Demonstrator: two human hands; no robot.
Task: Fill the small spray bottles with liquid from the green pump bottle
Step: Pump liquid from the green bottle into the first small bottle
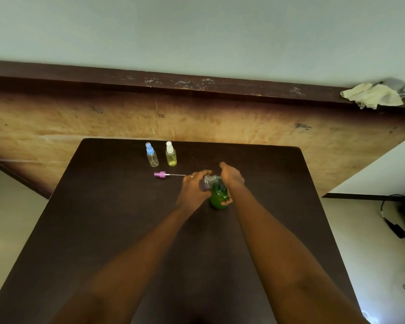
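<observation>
The green pump bottle (217,197) stands near the middle of the dark table (117,218). My right hand (230,177) lies over its pump head, thumb at the bottle's side. My left hand (193,189) holds a small clear uncapped spray bottle (207,182) tilted against the pump's spout. The purple spray cap (160,174) with its thin dip tube lies flat on the table to the left of my hands. Farther back stand two capped small bottles, a clear blue-capped bottle (152,155) and a yellowish white-capped bottle (171,154).
A wooden board leans along the wall behind the table, with a crumpled cloth (372,95) on its top ledge at the right. A black cable and adapter (399,231) lie on the floor to the right.
</observation>
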